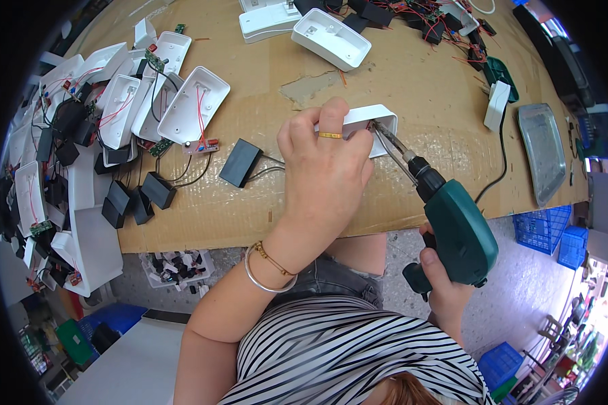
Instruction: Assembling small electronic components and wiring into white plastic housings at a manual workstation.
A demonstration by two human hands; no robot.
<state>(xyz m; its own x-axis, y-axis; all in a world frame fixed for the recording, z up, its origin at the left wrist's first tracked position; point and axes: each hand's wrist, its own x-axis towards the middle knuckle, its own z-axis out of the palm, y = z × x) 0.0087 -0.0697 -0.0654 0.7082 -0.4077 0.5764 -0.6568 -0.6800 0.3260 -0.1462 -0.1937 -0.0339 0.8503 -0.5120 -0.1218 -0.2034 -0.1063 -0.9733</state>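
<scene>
My left hand (pixel 327 162) is closed around a white plastic casing (pixel 387 116) at the middle of the cardboard-topped table. Its fingers cover much of the casing. In my right hand (pixel 442 283) is a dark green soldering gun (pixel 461 229) with a black collar and long metal tip. That tip reaches inside the casing's right end, beside my left fingers; the exact spot it touches is hidden. To the left of my left hand lies a small black box (pixel 241 163), with dark wires running toward the hand.
White open casings (pixel 196 104) with red wires and circuit boards pile up at the left, with black boxes (pixel 159 190) in front. Another casing (pixel 331 38) and tangled wired parts (pixel 434 30) lie at the back. A metal tray (pixel 544 155) and black cord (pixel 501 162) are at right.
</scene>
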